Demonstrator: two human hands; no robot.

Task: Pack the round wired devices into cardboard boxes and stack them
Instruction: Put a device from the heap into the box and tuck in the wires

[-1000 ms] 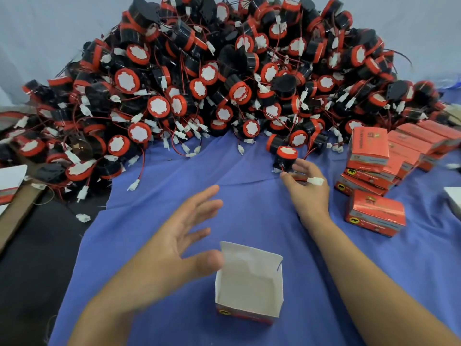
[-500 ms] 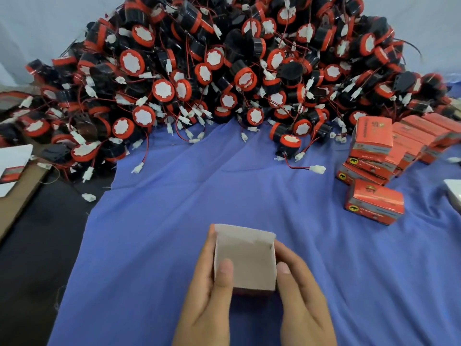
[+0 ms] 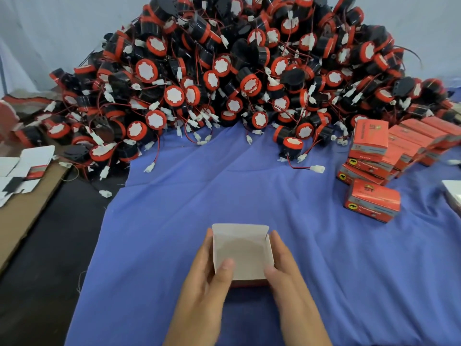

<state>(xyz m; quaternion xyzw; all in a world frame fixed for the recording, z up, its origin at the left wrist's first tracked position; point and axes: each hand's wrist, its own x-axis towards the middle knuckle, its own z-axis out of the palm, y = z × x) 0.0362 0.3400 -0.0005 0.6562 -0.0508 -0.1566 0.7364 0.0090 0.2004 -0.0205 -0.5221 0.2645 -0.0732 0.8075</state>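
Observation:
A small open cardboard box (image 3: pixel 241 253), white inside and red outside, sits on the blue cloth (image 3: pixel 299 245) near me. My left hand (image 3: pixel 204 283) grips its left side with the thumb over the near wall. My right hand (image 3: pixel 287 278) holds its right side the same way. A big pile of round black-and-red wired devices (image 3: pixel 237 71) fills the far side. One device (image 3: pixel 290 144) lies at the pile's front edge, its red wire and white plug (image 3: pixel 316 168) trailing onto the cloth.
Closed red boxes (image 3: pixel 369 143) are stacked at the right, with one red box (image 3: pixel 371 201) lying apart in front. Flat unfolded box blanks (image 3: pixel 22 168) lie on a brown board at the left. A white object (image 3: pixel 452 193) shows at the right edge.
My right hand left the device at the pile's edge and came back to the box. Both hands closed round the box, which now has its flaps turned up and open.

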